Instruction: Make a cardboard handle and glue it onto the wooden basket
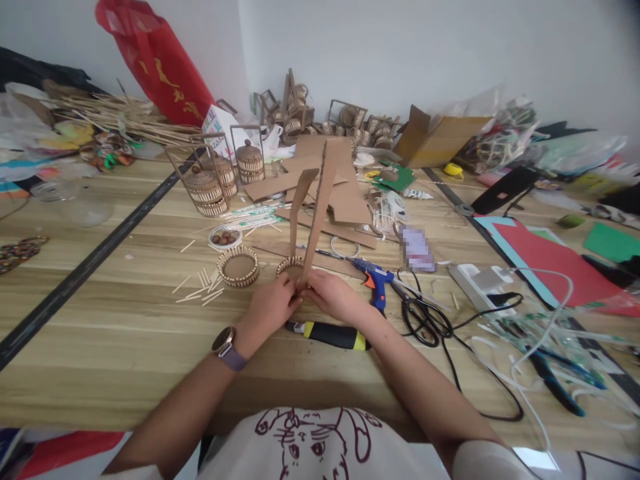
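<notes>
Near the table's middle, a small round basket point(289, 264) has upright cardboard strips at its sides. My left hand point(273, 300) has its fingers closed at the basket's near edge. Pinched in my right hand point(330, 293) is the lower end of the long cardboard strip point(320, 207), which stands tilted upward. A shorter bent strip point(294, 217) rises at the basket's left. Left of my hands lies a ring of short sticks point(239, 267), beside a dish of brown balls point(225, 237). The hands hide part of the basket.
A blue glue gun point(379, 280), black scissors point(427, 320) and a black-and-yellow tool point(335, 335) lie close to my right arm. Loose sticks point(200, 288) are at the left. Cardboard sheets point(345, 180) and finished baskets point(250, 163) stand farther back. Cables cross the right side.
</notes>
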{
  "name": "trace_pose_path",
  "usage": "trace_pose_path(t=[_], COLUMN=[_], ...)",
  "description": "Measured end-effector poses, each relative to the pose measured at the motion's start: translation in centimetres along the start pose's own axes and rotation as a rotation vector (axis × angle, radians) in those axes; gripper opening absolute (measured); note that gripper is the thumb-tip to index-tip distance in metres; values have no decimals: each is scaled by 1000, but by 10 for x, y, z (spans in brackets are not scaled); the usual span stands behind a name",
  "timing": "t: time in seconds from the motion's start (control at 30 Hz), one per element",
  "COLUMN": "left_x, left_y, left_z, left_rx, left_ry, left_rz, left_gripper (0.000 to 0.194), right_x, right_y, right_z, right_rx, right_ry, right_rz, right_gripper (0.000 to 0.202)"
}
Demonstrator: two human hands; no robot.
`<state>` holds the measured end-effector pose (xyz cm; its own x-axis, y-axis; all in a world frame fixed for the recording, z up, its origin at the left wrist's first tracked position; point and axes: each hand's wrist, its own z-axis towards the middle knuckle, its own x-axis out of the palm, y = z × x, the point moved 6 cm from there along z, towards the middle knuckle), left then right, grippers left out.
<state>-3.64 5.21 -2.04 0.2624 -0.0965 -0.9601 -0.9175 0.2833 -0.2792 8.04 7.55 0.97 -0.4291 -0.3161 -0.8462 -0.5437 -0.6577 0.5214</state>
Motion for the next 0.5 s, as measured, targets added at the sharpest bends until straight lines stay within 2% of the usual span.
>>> trace_pose_path(t=[0.3,0.5], left_x=[-1,-3], left_y=[-1,-1], left_z=[1,3], left_rx=[-57,-48], left_ry=[74,75], left_rz=[-17,-40], left_gripper=[26,23], right_x=[4,6], right_y=[0,-2], right_z=[1,1], right_rx=[2,-3], right_ry=[1,-7], right_rz=[-2,-10], right_gripper=[11,12])
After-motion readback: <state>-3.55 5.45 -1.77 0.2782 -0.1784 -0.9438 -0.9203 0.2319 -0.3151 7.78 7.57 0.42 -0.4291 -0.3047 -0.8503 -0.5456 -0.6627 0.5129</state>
